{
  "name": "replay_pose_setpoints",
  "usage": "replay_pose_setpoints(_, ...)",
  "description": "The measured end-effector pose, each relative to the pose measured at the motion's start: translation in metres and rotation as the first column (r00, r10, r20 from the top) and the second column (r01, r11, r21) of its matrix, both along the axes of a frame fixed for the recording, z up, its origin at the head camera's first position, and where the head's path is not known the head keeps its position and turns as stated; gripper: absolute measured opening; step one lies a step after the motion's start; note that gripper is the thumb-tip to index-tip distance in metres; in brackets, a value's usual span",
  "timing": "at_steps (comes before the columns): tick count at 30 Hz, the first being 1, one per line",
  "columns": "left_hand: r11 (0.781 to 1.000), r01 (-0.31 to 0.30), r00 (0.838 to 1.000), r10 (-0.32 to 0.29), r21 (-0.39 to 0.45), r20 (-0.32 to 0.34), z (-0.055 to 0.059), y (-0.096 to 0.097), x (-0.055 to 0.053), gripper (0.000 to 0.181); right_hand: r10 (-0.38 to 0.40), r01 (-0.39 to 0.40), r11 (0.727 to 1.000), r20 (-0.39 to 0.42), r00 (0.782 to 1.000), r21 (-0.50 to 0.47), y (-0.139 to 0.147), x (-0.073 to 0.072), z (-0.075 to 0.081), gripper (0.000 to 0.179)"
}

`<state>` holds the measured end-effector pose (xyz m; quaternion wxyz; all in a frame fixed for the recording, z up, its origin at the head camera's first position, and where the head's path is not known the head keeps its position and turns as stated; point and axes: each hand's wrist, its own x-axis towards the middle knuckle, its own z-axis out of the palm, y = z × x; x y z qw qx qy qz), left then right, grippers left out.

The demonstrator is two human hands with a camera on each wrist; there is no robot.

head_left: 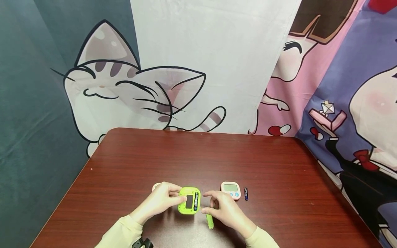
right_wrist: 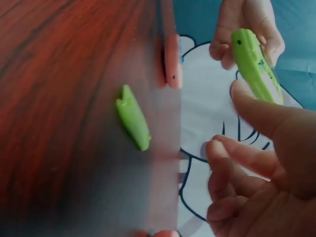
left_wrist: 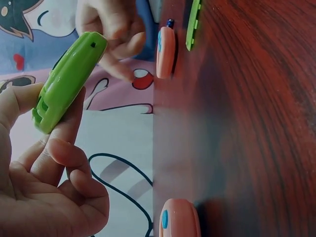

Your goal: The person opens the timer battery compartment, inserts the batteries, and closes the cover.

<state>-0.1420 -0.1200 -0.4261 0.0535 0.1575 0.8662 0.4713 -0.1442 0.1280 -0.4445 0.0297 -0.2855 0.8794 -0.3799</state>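
Observation:
My left hand [head_left: 159,201] pinches a lime-green digital timer [head_left: 183,209] between thumb and fingers, its back turned up toward the head camera. In its uncovered slot lies a dark battery [head_left: 196,201], beside a black rectangular patch. Just right of the timer, my right hand [head_left: 225,209] hovers with thumb and fingers spread apart and loosely bent, holding nothing. Under those fingers a green battery cover [head_left: 210,222] lies on the table, partly hidden by the hand in the head view. The right wrist view shows the whole cover [right_wrist: 132,119].
Beyond the right hand, a pink timer [head_left: 231,187] with blue buttons lies on the brown table [head_left: 198,155]. A loose battery [head_left: 246,194] is to its right. Another pale timer [head_left: 155,186] is mostly hidden behind the left hand. A printed curtain hangs behind the table.

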Motion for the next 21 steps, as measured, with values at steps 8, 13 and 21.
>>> replay_pose_setpoints(8,1.0,0.007,1.0,-0.007,0.007,0.006,-0.001,-0.001,0.001,0.024,-0.006,0.017,0.987,-0.071,0.997,0.157,0.003,0.002,-0.012,0.06)
replay_pose_setpoints(13,0.999,0.02,0.999,-0.021,0.043,0.033,0.001,-0.002,0.0,0.026,-0.022,0.051,0.963,-0.114,0.993,0.264,0.004,0.008,-0.017,0.08)
replay_pose_setpoints(21,0.999,0.008,0.999,-0.009,0.035,0.04,0.0,-0.002,0.001,0.025,-0.055,0.108,0.938,-0.167,0.984,0.329,0.004,0.012,-0.021,0.091)
